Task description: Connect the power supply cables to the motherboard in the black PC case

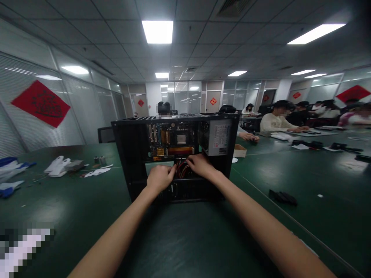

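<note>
An open black computer case (130,154) stands on its side on the dark green table (185,239), its inside facing me. The motherboard (171,143) is mounted at the back and a grey power supply (218,137) sits at the upper right. My left hand (160,178) is curled closed at a bundle of red and yellow cables (182,170) in the lower middle of the case. My right hand (199,164) reaches in from the right, fingers bent onto the same cable bundle just below the motherboard.
White gloves and small parts (60,166) lie on the table to the left. A small cardboard box (240,150) sits right of the case, and a black object (282,197) lies further right. Several people sit at the far right table.
</note>
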